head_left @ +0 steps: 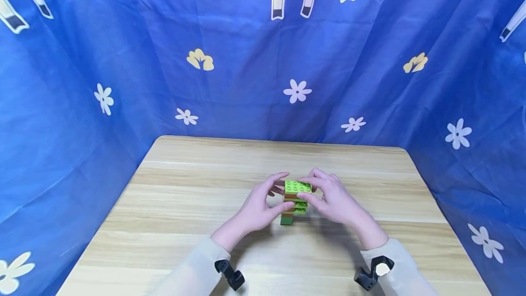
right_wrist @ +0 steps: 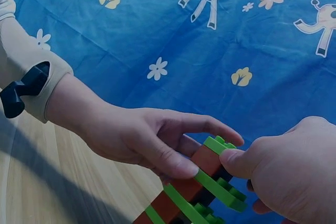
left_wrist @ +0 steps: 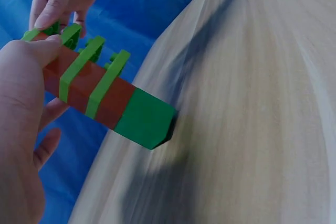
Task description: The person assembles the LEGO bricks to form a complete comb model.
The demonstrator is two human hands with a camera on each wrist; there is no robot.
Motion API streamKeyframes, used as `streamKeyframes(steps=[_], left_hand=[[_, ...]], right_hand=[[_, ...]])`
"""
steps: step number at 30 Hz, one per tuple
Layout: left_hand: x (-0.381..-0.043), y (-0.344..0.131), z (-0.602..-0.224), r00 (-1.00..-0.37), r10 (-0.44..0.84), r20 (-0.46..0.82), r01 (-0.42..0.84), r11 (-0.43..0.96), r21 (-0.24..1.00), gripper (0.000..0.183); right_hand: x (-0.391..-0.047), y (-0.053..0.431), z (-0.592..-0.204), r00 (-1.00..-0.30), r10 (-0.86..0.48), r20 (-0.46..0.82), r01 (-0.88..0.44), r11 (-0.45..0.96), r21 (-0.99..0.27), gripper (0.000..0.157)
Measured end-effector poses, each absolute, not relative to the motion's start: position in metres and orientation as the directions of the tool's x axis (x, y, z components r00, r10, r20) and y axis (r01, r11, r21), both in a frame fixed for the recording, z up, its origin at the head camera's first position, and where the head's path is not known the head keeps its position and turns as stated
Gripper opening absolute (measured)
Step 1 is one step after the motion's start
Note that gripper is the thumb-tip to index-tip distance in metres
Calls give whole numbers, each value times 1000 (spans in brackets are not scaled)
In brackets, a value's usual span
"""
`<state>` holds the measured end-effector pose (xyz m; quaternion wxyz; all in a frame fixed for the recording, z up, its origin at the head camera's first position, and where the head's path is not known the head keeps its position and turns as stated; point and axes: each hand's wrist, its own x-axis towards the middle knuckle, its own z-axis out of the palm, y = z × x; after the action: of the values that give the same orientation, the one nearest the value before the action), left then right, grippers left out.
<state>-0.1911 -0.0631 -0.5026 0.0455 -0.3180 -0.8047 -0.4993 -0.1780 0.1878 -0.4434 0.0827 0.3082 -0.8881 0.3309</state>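
Note:
A tall stack of toy building bricks (left_wrist: 107,85) stands between my hands, with a dark green brick (left_wrist: 144,116) at its foot and orange-brown bricks alternating with light green plates above. The plates jut out to one side. My left hand (head_left: 259,204) grips the stack's upper part, thumb on the near face and fingers around behind. My right hand (head_left: 334,198) pinches the light green top plate (head_left: 293,186) by its right end, thumb in front. Its studs face up. I cannot tell whether the foot touches the table.
A pale wood-grain table (head_left: 197,186) lies under the hands. Blue cloth (head_left: 246,86) printed with flowers and animals hangs behind it and at both sides. Black wrist cameras (head_left: 230,275) sit on the light sleeves.

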Motion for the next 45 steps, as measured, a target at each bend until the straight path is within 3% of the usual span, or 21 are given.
streamKeyframes(steps=[5, 12, 23, 38, 45], left_hand=[[-188, -67, -507, -765, 492, 415, 608, 340, 718, 82], [-188, -68, -514, -733, 506, 454, 657, 355, 665, 79], [-194, -66, -517, -751, 505, 425, 632, 363, 685, 78], [-203, -62, -516, -803, 466, 373, 561, 376, 737, 83], [-206, -61, -515, -815, 456, 358, 539, 369, 757, 84]], right_hand=[[-180, 187, -445, -791, -492, 364, -610, 588, -531, 37], [-185, 188, -447, -782, -493, 381, -622, 579, -528, 36], [-189, 189, -461, -785, -465, 408, -618, 556, -555, 42], [-187, 193, -487, -851, -445, 279, -497, 512, -700, 91], [-188, 192, -499, -832, -453, 319, -531, 484, -696, 106]])
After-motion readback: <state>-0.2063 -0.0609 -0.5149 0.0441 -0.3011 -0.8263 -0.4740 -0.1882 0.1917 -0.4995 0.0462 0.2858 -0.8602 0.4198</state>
